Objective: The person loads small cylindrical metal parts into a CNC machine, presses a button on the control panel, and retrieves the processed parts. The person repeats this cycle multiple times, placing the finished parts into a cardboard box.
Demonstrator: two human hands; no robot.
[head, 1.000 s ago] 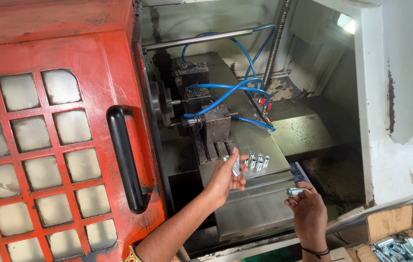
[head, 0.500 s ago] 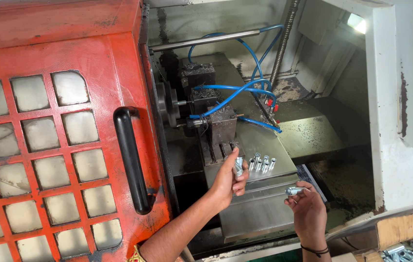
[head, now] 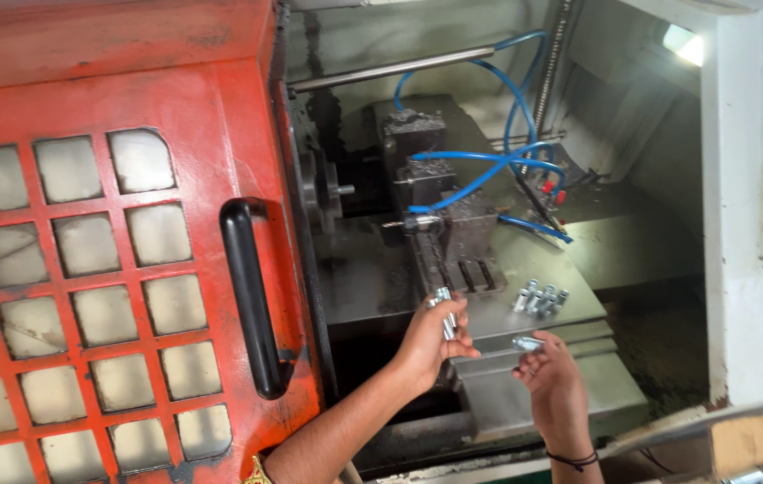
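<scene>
While both hands reach into the open lathe enclosure, each holds a small silvery metal fitting. The left hand (head: 426,345) has its fingers wrapped around one fitting (head: 443,309), held upright just in front of the grey machine bed (head: 534,394). The right hand (head: 554,384) pinches a second fitting (head: 528,342) at its fingertips, lying roughly level above the bed's stepped front edge; a dark band circles that wrist. Just behind the hands, a small cluster of similar fittings (head: 540,298) stands on the flat top of the bed. Further back sits the dark tool block (head: 453,224) with blue air hoses (head: 489,170) looping over it, and the chuck (head: 323,190) is at its left. To the left stands the red sliding door (head: 104,224) with its grid of small windows and black handle (head: 251,296).
</scene>
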